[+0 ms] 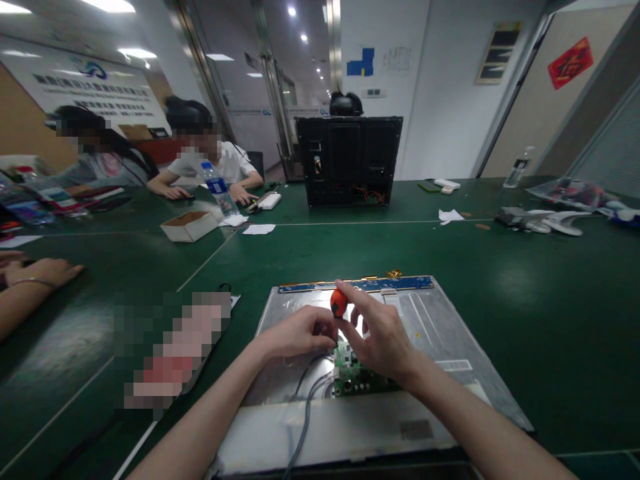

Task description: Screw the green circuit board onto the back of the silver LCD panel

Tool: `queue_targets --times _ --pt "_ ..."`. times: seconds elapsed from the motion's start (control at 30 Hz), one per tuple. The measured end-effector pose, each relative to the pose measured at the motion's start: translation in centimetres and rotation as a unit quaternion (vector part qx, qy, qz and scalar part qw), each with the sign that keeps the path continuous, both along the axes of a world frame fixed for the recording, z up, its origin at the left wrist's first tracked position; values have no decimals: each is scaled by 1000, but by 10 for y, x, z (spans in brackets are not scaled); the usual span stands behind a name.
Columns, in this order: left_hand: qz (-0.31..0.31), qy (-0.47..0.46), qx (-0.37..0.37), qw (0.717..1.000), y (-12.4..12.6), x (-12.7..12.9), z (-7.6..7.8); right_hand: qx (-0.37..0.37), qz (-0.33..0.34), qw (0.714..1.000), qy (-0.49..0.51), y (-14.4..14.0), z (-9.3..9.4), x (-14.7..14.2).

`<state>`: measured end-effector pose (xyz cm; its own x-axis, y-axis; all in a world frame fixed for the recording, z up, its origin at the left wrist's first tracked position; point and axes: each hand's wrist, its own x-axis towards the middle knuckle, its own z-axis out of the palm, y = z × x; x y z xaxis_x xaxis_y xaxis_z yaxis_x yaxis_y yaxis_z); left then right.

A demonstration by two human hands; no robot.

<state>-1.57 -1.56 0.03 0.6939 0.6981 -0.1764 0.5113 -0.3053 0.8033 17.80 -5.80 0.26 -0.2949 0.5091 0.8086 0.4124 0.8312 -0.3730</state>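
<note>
A flat metal display panel [450,333] lies on the green table in front of me, with a thin blue circuit strip [415,283] along its far edge. On the panel sits a green circuit board [345,381], partly covered by my hands. My right hand [383,333] grips the orange and black handle of a screwdriver [339,303], which stands upright over the board; its tip is hidden. Beside it, my left hand [305,330] has its fingers pinched together near the screwdriver's lower end, at the board's edge. Grey cables [306,417] run from the board towards me.
A black-backed monitor frame [350,160] stands across the green table [240,267]. An open box [189,227] and a water bottle [220,190] are at left. Co-workers sit beyond, and another person's hand [45,273] rests at far left. Bracket parts [543,220] lie at right.
</note>
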Motion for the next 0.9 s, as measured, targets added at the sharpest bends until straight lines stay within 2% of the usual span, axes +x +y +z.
queue_targets --times 0.13,0.37,0.6,0.9 --pt "-15 -8 -5 1000 -1 1 3 -15 12 1000 4 -2 0 0" --pt "-5 -16 15 1000 -3 3 2 -2 -21 1000 -6 1 -1 -1" --pt "-15 -6 24 1000 -2 3 5 -4 -7 1000 -10 -1 0 0" --pt "5 -21 8 1000 -3 2 -1 8 -17 1000 -19 1 -1 -1"
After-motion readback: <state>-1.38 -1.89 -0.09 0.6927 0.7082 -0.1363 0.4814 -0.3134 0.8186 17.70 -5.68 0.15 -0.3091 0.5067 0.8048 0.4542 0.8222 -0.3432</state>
